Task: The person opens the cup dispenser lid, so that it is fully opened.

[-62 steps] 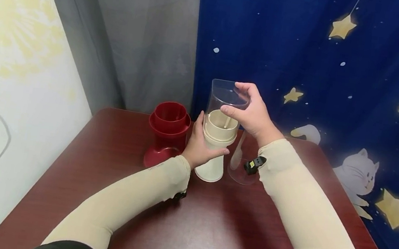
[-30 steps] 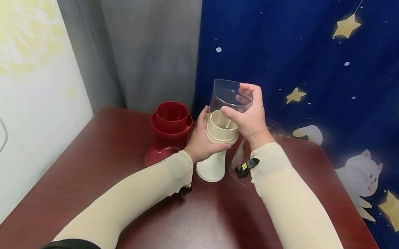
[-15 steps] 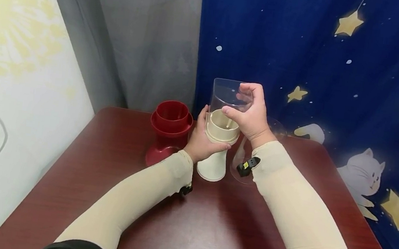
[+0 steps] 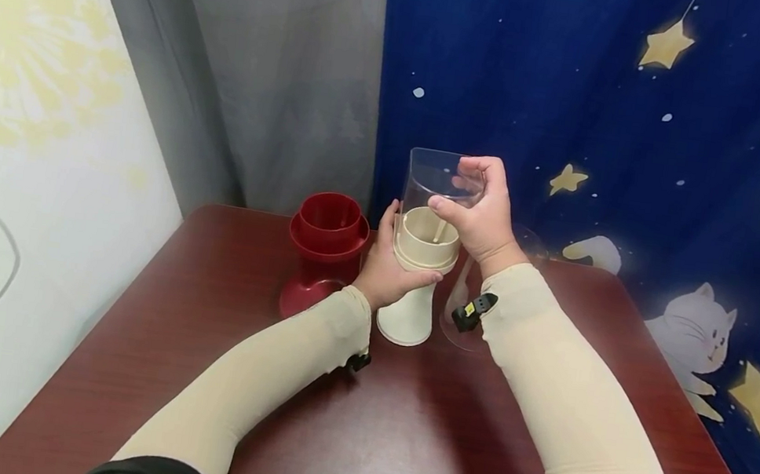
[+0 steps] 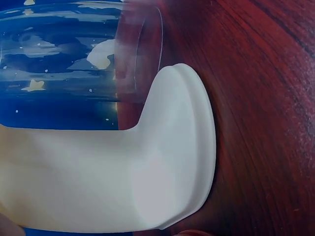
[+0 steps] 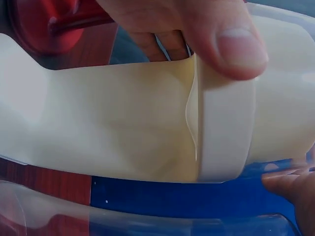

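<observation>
A cream plastic stand (image 4: 406, 315) with a flared foot is upright on the table in the head view. My left hand (image 4: 386, 269) is wrapped round it just below its raised collar (image 4: 425, 254), thumb in front. In the right wrist view, the left thumb (image 6: 241, 49) presses that collar. Around the stand's upper ring (image 4: 417, 226) sits a clear cylinder (image 4: 423, 175) with a slanted top rim. My right hand (image 4: 485, 214) grips the clear cylinder near this rim, its thumb at the front and fingers curled at the far side. The left wrist view shows the stand's foot (image 5: 182, 147) by the tabletop.
Left of the stand is a red piece (image 4: 327, 238) of similar shape. Another clear cylinder (image 4: 457, 329) stands to the right, partly hidden behind the right wrist. The brown tabletop (image 4: 354, 447) ends at curtains, a blue one (image 4: 473, 59) with stars and a grey one (image 4: 285, 83).
Since two seconds ago, the right wrist has shifted slightly left and the right fingers have moved along the rim. The left fingers reach a little higher. Both grips stay over the last second.
</observation>
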{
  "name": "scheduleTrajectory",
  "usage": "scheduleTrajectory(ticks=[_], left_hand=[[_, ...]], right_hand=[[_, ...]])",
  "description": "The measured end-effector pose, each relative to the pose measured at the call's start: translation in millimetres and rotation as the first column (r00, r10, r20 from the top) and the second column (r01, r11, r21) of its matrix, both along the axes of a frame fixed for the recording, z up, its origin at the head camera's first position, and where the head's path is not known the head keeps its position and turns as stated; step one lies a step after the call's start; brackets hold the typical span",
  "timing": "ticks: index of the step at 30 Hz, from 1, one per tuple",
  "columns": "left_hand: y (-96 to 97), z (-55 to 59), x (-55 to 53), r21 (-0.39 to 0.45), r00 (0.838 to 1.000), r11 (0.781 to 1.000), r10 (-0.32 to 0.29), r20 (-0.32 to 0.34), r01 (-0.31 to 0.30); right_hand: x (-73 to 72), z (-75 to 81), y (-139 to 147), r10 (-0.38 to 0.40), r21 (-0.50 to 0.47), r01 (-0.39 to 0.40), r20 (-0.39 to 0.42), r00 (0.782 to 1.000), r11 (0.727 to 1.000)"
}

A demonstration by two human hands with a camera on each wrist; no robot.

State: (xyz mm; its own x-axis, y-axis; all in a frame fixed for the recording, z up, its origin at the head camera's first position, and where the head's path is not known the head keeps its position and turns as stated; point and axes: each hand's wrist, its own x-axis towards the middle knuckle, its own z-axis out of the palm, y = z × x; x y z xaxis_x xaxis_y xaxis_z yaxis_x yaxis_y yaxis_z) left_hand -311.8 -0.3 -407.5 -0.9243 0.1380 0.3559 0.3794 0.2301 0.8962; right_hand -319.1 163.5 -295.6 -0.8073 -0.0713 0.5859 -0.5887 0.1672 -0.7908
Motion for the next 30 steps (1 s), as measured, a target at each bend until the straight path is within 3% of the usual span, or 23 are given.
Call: scheduleTrajectory(ticks=[9, 21, 30], left_hand=[[0.4, -1.3, -1.7, -0.018, 0.999, 1.000, 0.007, 0.033, -0.006], [0.6, -0.5, -2.2, -0.027, 1.000, 0.999, 0.020, 0.025, -0.019], [0.4, -2.5, -4.7, -0.011, 1.000, 1.000, 0.017, 0.010, -0.017]], right_hand=[[-0.7, -0.9, 2.5, 0.000, -0.007, 0.000, -0.019, 1.000, 1.000], [-6.0, 1.5, 3.1, 0.008, -0.027, -0.009, -0.037, 0.999, 1.000], [0.5, 0.5, 1.6, 0.006, 0.061, -0.006, -0.002, 1.000, 0.998]])
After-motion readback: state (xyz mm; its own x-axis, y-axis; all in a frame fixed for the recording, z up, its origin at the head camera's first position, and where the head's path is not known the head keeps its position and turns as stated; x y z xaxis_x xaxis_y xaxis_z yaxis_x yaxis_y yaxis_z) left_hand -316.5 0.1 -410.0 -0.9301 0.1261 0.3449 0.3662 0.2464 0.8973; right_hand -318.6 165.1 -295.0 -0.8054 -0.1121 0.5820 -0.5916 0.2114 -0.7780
